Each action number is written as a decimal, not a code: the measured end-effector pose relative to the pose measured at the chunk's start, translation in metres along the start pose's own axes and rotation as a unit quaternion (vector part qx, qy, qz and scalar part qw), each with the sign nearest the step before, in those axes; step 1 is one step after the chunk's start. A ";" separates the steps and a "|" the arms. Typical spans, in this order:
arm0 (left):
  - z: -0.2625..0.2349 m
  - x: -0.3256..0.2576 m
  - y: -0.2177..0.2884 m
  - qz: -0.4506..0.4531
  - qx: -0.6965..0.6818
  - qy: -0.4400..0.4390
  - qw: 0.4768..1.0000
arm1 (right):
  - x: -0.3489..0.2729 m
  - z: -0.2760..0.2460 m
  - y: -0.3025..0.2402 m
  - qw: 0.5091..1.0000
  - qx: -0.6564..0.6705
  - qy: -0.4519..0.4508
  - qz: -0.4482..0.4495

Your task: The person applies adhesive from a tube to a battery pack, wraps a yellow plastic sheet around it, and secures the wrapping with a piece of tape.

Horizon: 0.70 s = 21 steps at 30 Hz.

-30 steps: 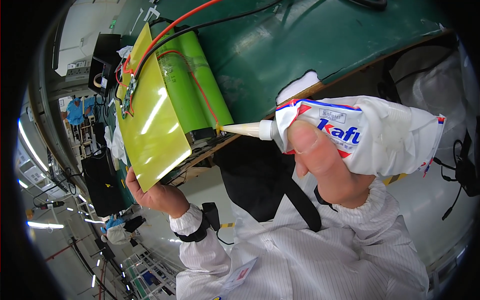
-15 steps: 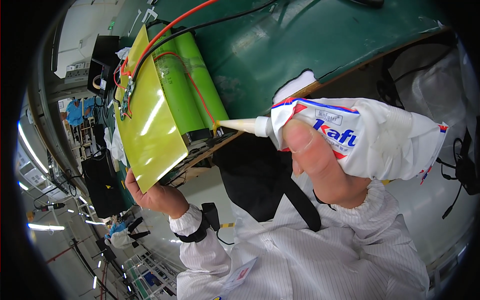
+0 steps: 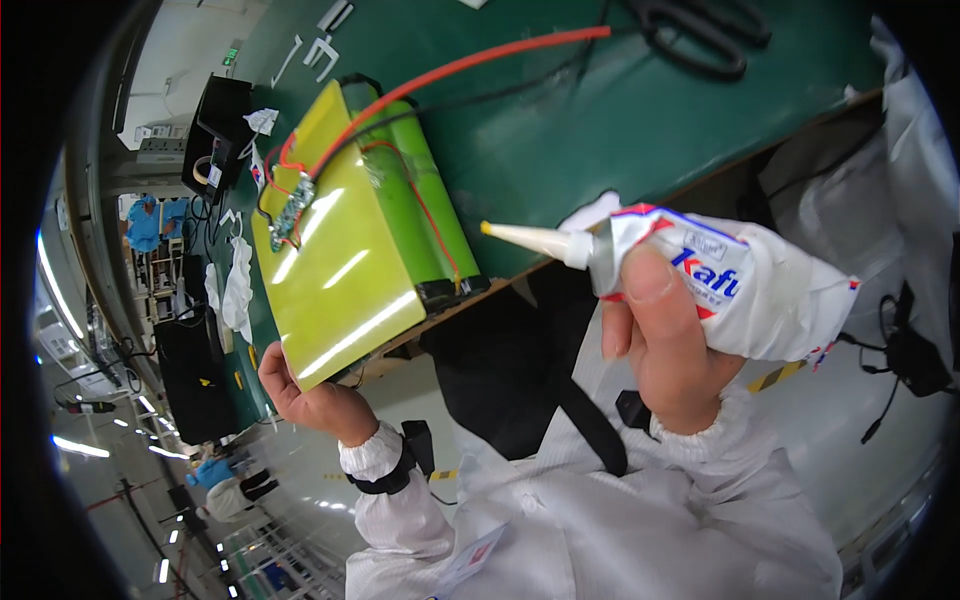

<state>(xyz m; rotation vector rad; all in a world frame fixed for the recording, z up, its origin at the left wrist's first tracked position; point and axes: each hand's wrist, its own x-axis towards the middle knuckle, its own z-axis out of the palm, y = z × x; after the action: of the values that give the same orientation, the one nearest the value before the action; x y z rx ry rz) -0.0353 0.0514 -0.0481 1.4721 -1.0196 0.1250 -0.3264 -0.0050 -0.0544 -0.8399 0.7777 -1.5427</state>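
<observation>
Yellow-green battery pack [image 3: 350,280] lies at the green bench's [image 3: 620,120] edge, left hand [image 3: 310,400] gripping its near corner, right hand [image 3: 670,350] squeezing a white adhesive tube [image 3: 720,285], nozzle near its end; no bead visible yet.

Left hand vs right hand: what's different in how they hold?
The left hand grips the yellow-green battery pack from below at its near edge; the right hand wraps around a white glue tube, thumb on top. The pack rests on the green bench; the tube is held clear of it. Both wear white sleeves.
</observation>
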 end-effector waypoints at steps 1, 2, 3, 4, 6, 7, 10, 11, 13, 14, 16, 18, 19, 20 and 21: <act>0.005 -0.001 0.001 -0.005 -0.012 -0.005 1.000 | 0.002 0.001 -0.004 0.999 0.044 0.003 -0.001; 0.002 -0.001 0.003 -0.005 -0.023 0.010 1.000 | 0.001 0.004 -0.006 0.999 0.037 -0.011 -0.012; -0.002 0.001 0.002 -0.010 -0.004 0.002 1.000 | -0.001 0.007 -0.011 0.998 0.065 0.021 0.002; -0.003 0.000 0.002 -0.014 0.013 -0.006 1.000 | -0.002 0.012 -0.015 0.994 0.093 0.051 0.015; -0.002 -0.002 0.005 -0.019 -0.004 0.003 1.000 | -0.004 0.019 -0.021 0.995 0.089 0.045 -0.011; -0.002 -0.002 0.006 -0.019 -0.005 -0.005 1.000 | -0.006 0.021 -0.023 0.989 0.125 0.073 0.006; -0.008 -0.003 0.000 -0.017 -0.040 -0.026 0.999 | -0.012 0.027 -0.037 0.987 0.140 0.069 0.024; -0.006 -0.005 0.002 -0.026 -0.058 -0.025 0.998 | -0.012 0.032 -0.046 0.991 0.113 0.066 0.017; -0.010 -0.008 0.003 -0.038 -0.071 -0.033 0.996 | -0.011 0.042 -0.057 0.998 0.049 0.047 -0.001; -0.008 -0.011 0.003 -0.040 -0.086 -0.019 0.995 | -0.011 0.047 -0.062 0.999 0.045 0.022 -0.007; -0.013 -0.015 -0.001 -0.044 -0.071 -0.023 0.996 | -0.006 0.058 -0.077 0.997 -0.067 0.004 -0.027; -0.009 -0.015 0.002 -0.056 -0.115 -0.016 0.992 | -0.001 0.070 -0.093 0.993 -0.094 -0.052 -0.047; -0.012 -0.017 -0.001 -0.060 -0.135 -0.014 0.989 | 0.001 0.081 -0.097 0.980 -0.160 -0.061 -0.097; -0.012 -0.017 0.001 -0.077 -0.159 -0.019 0.984 | 0.005 0.089 -0.100 0.960 -0.226 -0.067 -0.150; -0.022 -0.019 0.012 -0.080 -0.182 -0.016 0.980 | 0.003 0.093 -0.111 0.924 -0.303 -0.111 -0.203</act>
<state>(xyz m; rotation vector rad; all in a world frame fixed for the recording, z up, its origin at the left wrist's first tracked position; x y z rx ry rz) -0.0441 0.0814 -0.0463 1.2171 -0.8903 -0.1932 -0.3044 0.0030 0.0887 -1.6922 0.9700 -1.5327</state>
